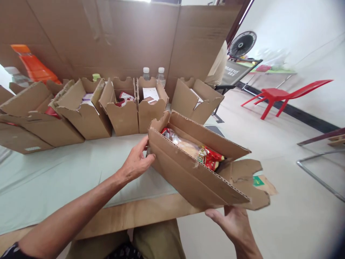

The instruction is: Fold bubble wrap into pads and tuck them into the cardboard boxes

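Holding an open brown corrugated cardboard box tilted over the table's near right corner, both hands grip opposite ends. Left hand clamps the box's left end, thumb on the front wall, fingers curled around the corner toward the inside. Right hand supports the box from beneath at its right end, palm up, fingers tucked under the cardboard so their spread cannot be told. Inside the box lies a clear plastic snack packet with a red printed end. Box flaps hang open at the right. Pale green table cover carries a row of similar open cardboard boxes along a tall cardboard back wall; two clear water bottles stand behind them. Red plastic chair sits well apart on the floor at right.
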`<state>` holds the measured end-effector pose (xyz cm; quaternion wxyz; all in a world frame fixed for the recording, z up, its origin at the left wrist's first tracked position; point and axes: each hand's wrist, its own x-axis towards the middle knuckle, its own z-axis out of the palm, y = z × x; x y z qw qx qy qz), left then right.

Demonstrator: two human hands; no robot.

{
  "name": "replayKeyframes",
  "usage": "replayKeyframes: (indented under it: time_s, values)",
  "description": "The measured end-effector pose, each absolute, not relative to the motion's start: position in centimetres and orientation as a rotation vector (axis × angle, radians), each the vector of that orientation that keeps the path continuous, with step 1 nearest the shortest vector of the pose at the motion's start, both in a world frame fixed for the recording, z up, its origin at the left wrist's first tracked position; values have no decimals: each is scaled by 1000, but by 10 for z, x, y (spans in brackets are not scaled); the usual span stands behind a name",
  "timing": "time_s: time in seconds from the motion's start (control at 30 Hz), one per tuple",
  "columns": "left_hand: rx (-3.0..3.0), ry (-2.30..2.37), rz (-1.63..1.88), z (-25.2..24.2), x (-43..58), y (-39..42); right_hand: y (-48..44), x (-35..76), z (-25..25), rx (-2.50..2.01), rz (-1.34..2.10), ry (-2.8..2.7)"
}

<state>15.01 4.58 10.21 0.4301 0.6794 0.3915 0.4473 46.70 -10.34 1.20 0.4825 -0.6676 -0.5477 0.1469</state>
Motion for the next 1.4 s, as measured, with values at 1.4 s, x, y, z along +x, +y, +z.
replayKeyframes:
  time_s: [1.4]
  values:
    - [1868, 1194, 1062, 19, 170, 57, 24, 359, 65, -1567, 133, -1397]
